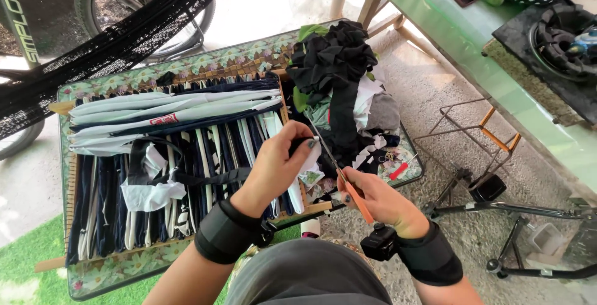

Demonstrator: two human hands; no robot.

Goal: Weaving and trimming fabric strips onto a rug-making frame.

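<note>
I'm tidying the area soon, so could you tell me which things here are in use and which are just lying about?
In use: left hand pinching a dark cloth strip; right hand holding orange scissors; weaving frame; scrap pile.

Lying about: bicycle wheel; wire rack; stove burner; green bench.

Heaped fabric scraps (339,75) block the tabletop's (236,56) right end; the strip-covered weaving frame (180,156) fills the middle — open passage only along the near edge, beside the wire rack (472,131).
</note>
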